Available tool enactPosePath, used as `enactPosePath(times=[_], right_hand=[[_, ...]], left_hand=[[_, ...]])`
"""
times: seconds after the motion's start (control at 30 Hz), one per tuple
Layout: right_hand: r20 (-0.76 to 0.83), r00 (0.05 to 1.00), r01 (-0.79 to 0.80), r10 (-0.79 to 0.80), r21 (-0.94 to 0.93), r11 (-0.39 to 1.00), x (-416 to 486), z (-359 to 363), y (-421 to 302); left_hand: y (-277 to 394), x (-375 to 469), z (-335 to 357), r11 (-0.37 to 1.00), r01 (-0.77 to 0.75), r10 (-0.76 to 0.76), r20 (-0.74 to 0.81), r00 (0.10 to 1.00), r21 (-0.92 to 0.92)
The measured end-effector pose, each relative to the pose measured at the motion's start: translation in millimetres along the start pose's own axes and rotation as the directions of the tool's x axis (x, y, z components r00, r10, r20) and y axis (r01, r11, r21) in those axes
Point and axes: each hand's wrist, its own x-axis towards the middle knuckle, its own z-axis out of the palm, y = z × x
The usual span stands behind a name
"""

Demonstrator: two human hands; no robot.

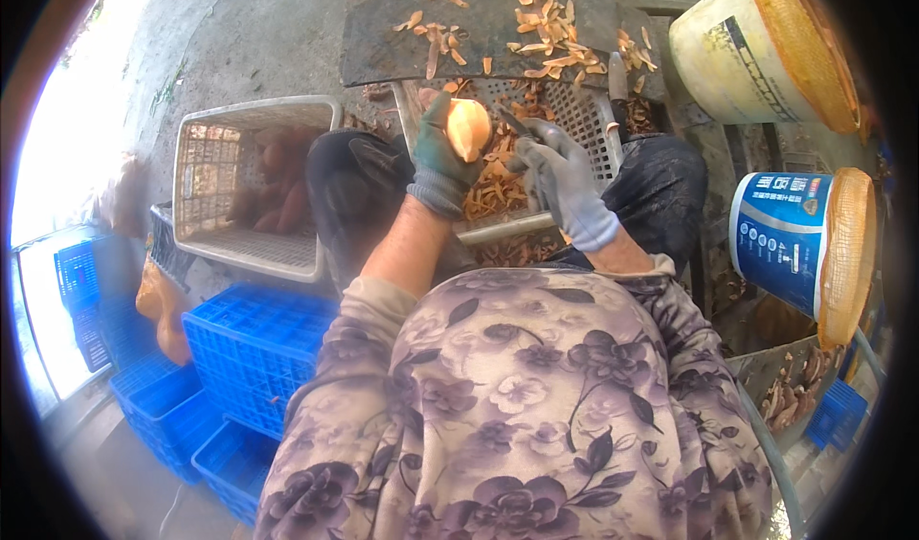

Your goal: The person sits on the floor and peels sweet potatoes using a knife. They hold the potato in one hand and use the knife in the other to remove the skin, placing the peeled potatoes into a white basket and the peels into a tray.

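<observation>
My left hand (439, 154), in a green and grey work glove, grips a partly peeled orange root vegetable (468, 130), likely a sweet potato. To its right my right hand (551, 166), in a grey glove, holds a small dark-bladed knife (514, 122), whose tip points toward the vegetable without plainly touching it. Under both hands, between my knees, stands a perforated plastic crate (585, 127) holding many orange peelings (495, 189). More peel strips (553, 26) lie on a dark board (495, 41) across the crate's far side. A light-coloured tool handle (617, 77) rests at the board's right end.
On the left a pale plastic crate (316, 260) lies on its side with reddish-brown roots (276, 174) in it. Blue crates (251, 346) stand at lower left. At right are a white bucket (725, 52) and a blue-and-white bucket (779, 235), both with orange mesh at their ends.
</observation>
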Motion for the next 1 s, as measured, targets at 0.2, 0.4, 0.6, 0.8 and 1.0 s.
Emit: enactPosePath(times=[0.2, 0.4, 0.6, 0.8, 1.0], right_hand=[[0.223, 0.975, 0.046, 0.014, -0.263, 0.964, -23.5, 26.4, 17.1], [0.229, 0.973, -0.046, 0.040, 0.024, 0.999, -25.3, -0.6, 28.4], [0.020, 0.994, 0.111, -0.109, -0.194, 0.975, -11.2, -42.2, 4.1], [0.325, 0.728, 0.578, -0.604, -0.765, 0.286, 17.8, -53.7, -8.2], [0.327, 0.768, 0.391, -0.550, -0.921, -0.002, 17.1, -59.3, -46.3]], left_hand=[[-0.6, 27.6, -15.7, 0.995, -0.096, 0.100, -0.140, 0.985, 0.034], [9.2, 7.4, 6.1, 0.992, -0.098, 0.096, 0.031, 0.995, 0.079], [20.7, -9.3, 0.7, 0.990, 0.141, -0.121, 0.383, 0.916, -0.024], [25.8, -44.3, 32.7, -0.075, 0.603, -0.261, 0.600, 0.757, -0.794], [26.7, -37.5, 22.5, 0.919, 0.384, -0.339, 0.328, 0.882, -0.083]])
